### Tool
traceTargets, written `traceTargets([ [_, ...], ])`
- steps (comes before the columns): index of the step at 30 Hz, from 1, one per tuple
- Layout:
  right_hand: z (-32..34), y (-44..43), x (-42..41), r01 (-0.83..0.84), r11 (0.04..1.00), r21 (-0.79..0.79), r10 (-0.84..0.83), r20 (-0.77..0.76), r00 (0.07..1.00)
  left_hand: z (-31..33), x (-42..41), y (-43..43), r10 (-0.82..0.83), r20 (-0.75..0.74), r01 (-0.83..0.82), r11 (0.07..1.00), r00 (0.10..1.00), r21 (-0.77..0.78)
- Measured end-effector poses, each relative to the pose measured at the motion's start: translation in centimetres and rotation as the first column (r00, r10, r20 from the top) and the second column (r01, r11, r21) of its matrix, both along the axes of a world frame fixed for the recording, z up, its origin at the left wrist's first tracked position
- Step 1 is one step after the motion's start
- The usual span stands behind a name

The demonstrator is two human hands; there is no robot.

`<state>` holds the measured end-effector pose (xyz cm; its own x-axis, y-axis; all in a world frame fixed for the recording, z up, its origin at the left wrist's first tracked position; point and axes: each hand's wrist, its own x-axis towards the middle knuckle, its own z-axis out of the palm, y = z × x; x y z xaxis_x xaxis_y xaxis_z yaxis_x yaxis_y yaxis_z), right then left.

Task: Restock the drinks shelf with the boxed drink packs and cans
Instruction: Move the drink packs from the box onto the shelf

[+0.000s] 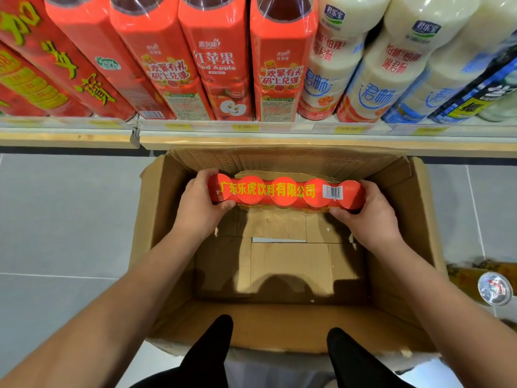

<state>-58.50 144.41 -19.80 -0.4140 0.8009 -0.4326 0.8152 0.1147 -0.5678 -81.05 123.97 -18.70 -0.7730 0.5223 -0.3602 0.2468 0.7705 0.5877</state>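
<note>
A red shrink-wrapped pack of cans (pixel 285 191) with yellow lettering and a barcode lies crosswise over the far part of an open cardboard box (pixel 156 219). My left hand (pixel 200 204) grips the pack's left end, fingers curled round it. At the other end my right hand (pixel 369 212) holds the pack with the thumb underneath. The bottom of the box beneath the pack shows only bare cardboard. The drinks shelf (pixel 251 130) runs across just beyond the box.
On the shelf stand red boxed packs (pixel 56 68) at left, red apple drink bottles (pixel 221 65) in the middle and white milk drink bottles (pixel 391 68) at right. Grey tiled floor (pixel 64 219) surrounds the box. A single can top (pixel 494 288) shows at the right edge.
</note>
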Motion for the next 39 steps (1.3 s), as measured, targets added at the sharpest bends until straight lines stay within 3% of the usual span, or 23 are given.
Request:
traceTargets([
  [15,0.9,-0.4,0.1,0.05,0.998,-0.047,-0.053,-0.066,0.996,-0.5,-0.4,-0.5,0.019,0.014,-0.019,0.999,1.0,0.042],
  [24,3.8,-2.0,1.2,0.052,0.999,0.0,-0.052,-0.109,0.993,3.2,0.4,-1.4,0.019,-0.032,-0.017,0.999,0.999,0.046],
  [31,13.7,-1.3,1.6,0.084,0.996,0.04,-0.076,-0.186,0.98,13.4,0.9,-1.0,0.057,-0.091,-0.045,0.991,0.994,0.124],
  [39,35.1,-0.5,3.1,0.113,0.991,0.075,-0.081,-0.337,0.938,34.5,1.2,-1.4,0.048,-0.108,-0.017,0.963,0.993,0.268],
])
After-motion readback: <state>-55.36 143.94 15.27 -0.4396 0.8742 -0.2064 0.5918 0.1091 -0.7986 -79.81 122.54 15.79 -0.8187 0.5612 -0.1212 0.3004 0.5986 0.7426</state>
